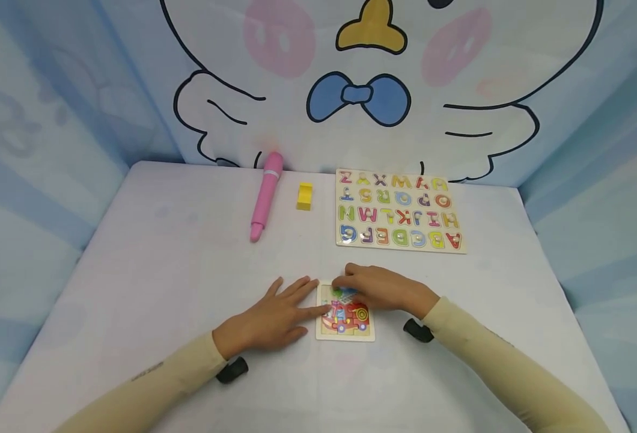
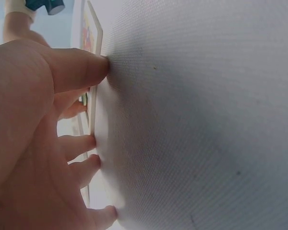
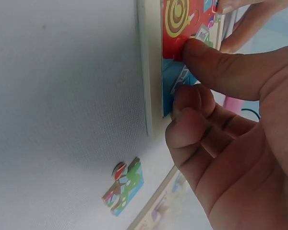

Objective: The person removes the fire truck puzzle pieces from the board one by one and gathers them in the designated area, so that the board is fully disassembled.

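Observation:
A small picture puzzle board (image 1: 345, 338) with a pale rim lies flat on the table, showing a red fire truck (image 1: 342, 314). My left hand (image 1: 270, 322) is spread at its left side, the index finger reaching over the rim onto the picture and the thumb on the tablecloth. Over the board's upper right, my right hand (image 1: 386, 287) pinches a blue puzzle piece (image 3: 168, 72) between thumb and curled fingers, right against the red pieces. Close by in the right wrist view lies a loose puzzle piece (image 3: 129, 187), green and blue, hidden in the head view.
An alphabet puzzle board (image 1: 399, 210) lies at the back right. Left of it are a yellow block (image 1: 304, 196) and a pink pen-shaped thing (image 1: 267, 197). A cartoon-printed curtain (image 1: 378, 144) closes off the table's far edge, and blue-and-white curtains hang on both sides.

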Tool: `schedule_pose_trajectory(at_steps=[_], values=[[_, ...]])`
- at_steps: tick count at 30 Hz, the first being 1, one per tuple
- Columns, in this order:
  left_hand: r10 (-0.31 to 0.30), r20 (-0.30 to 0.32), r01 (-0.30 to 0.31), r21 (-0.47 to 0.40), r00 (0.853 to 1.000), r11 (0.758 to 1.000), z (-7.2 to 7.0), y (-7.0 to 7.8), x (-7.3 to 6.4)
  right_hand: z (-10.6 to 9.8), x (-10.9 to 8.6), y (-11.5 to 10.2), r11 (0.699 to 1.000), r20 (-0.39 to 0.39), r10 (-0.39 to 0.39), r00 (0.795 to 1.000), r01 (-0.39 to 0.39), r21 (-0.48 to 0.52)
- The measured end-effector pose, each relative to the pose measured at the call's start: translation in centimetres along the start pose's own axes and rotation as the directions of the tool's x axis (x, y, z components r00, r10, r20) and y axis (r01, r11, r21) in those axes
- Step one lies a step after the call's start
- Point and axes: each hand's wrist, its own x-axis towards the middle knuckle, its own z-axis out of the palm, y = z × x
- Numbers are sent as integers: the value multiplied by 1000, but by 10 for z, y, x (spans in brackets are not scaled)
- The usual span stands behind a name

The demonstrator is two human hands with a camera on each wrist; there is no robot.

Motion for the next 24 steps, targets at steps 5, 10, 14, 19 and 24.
schedule_pose_trajectory(at_steps=[5, 10, 14, 19, 24], values=[[4, 1, -4, 3, 1000, 1000, 0, 0, 0, 0, 0, -3, 1000, -13, -5, 1000, 5, -17], [8, -1, -8, 12, 1000, 1000, 0, -1, 0, 2, 0, -3, 1000, -37, 2, 999, -2, 9], [6, 3, -6, 9, 1000, 1000, 0, -1, 1, 5, -2, -3, 999, -68, -2, 998, 5, 42], [2, 13, -2, 0, 1000, 1000, -1, 0, 1, 9, -4, 0, 996, -104, 5, 995, 4, 85], [0, 13, 0, -1, 1000, 1000, -2, 0, 1, 7, -4, 3, 986, -162, -18, 987, 44, 160]])
